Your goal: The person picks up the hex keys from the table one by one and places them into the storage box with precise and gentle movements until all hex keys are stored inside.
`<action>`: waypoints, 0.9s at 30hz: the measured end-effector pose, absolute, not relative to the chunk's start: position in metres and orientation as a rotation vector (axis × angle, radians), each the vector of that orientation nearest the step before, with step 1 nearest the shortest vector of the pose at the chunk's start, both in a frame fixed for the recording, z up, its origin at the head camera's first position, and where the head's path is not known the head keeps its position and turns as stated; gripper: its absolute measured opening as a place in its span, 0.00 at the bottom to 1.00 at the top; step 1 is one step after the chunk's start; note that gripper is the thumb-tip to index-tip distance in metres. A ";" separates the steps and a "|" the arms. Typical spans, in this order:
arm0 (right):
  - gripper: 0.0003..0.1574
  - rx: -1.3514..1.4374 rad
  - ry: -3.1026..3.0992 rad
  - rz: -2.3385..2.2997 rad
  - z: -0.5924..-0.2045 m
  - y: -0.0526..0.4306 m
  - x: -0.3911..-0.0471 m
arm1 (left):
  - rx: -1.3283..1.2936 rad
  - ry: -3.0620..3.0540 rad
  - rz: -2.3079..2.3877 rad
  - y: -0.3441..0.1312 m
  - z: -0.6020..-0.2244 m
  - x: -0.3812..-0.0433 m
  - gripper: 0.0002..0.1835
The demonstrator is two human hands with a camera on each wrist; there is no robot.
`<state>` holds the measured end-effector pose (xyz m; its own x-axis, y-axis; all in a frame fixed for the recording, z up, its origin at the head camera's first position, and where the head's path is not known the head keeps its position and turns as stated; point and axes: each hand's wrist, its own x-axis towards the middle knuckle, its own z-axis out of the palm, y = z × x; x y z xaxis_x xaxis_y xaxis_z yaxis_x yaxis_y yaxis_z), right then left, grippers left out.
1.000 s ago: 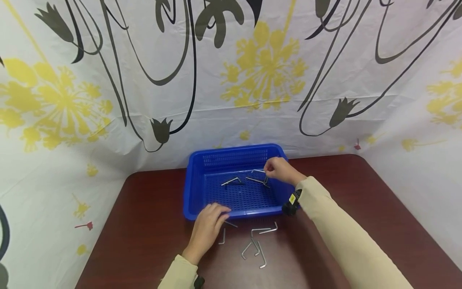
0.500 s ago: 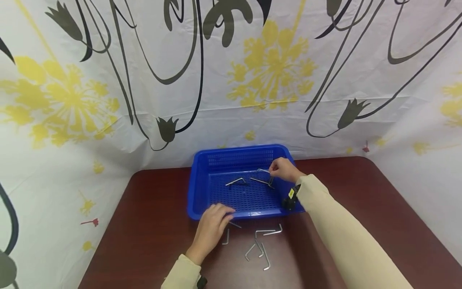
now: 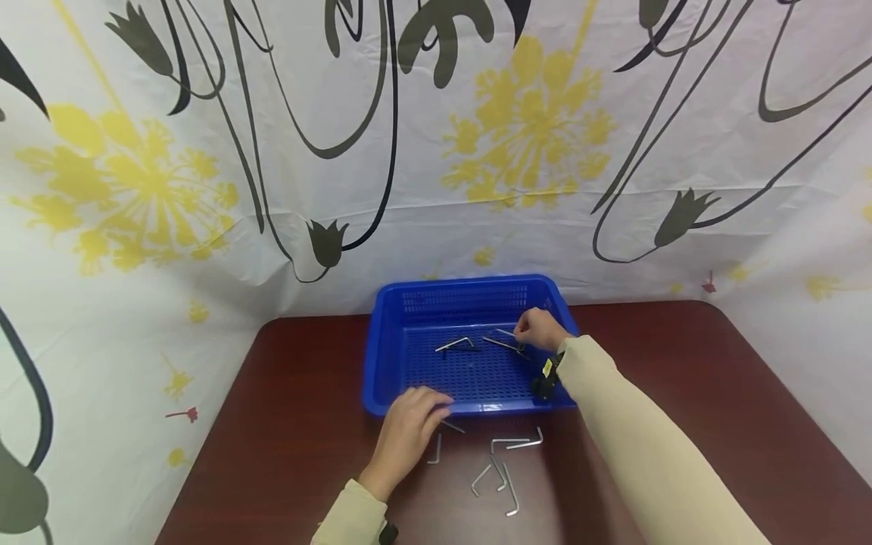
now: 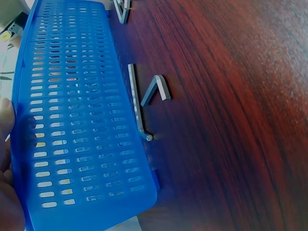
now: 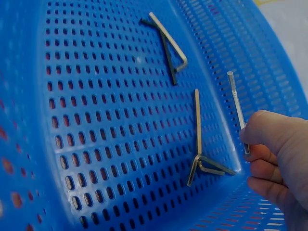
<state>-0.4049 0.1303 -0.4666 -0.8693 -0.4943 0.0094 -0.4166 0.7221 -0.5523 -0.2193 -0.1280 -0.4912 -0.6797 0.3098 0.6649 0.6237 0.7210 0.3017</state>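
My right hand is over the right side of the blue plastic basket, pinching a silver hex key between thumb and fingertips. Below it on the perforated basket floor lie a brass-toned hex key and others crossed at its bent end. A second group in the basket pairs a light hex key with a dark hex key. My left hand rests at the basket's front rim, fingers relaxed and holding no hex key; the left wrist view shows only part of it.
Several loose silver hex keys lie on the dark red-brown table in front of the basket. Two hex keys are close to its front wall. A patterned white cloth hangs behind the table.
My right hand has lowered slightly toward the basket floor with the hex key in its fingers. The left hand stays at the front rim. The whole head view has shifted somewhat.
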 end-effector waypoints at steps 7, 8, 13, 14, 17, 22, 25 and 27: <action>0.05 -0.733 2.788 -0.852 -0.477 0.129 -0.408 | -0.700 -2.342 -0.703 -0.128 -0.492 -0.220 0.07; 0.06 -0.726 2.791 -0.851 -0.479 0.128 -0.409 | -0.699 -2.344 -0.705 -0.128 -0.491 -0.220 0.07; 0.12 -0.678 2.781 -0.855 -0.488 0.126 -0.414 | -0.699 -2.347 -0.706 -0.129 -0.491 -0.220 0.07; 0.14 -0.665 2.779 -0.856 -0.489 0.126 -0.414 | -0.698 -2.346 -0.706 -0.129 -0.492 -0.219 0.07; 0.20 -0.650 2.782 -0.846 -0.492 0.124 -0.417 | -0.697 -2.340 -0.708 -0.129 -0.492 -0.220 0.07; 0.17 -0.637 2.836 -0.734 -0.494 0.121 -0.420 | -0.688 -2.338 -0.712 -0.129 -0.493 -0.221 0.07; 0.08 -0.606 2.856 -0.668 -0.496 0.119 -0.421 | -0.681 -2.344 -0.715 -0.129 -0.493 -0.221 0.08; 0.05 -0.587 2.858 -0.637 -0.498 0.118 -0.423 | -0.679 -2.350 -0.716 -0.129 -0.493 -0.221 0.08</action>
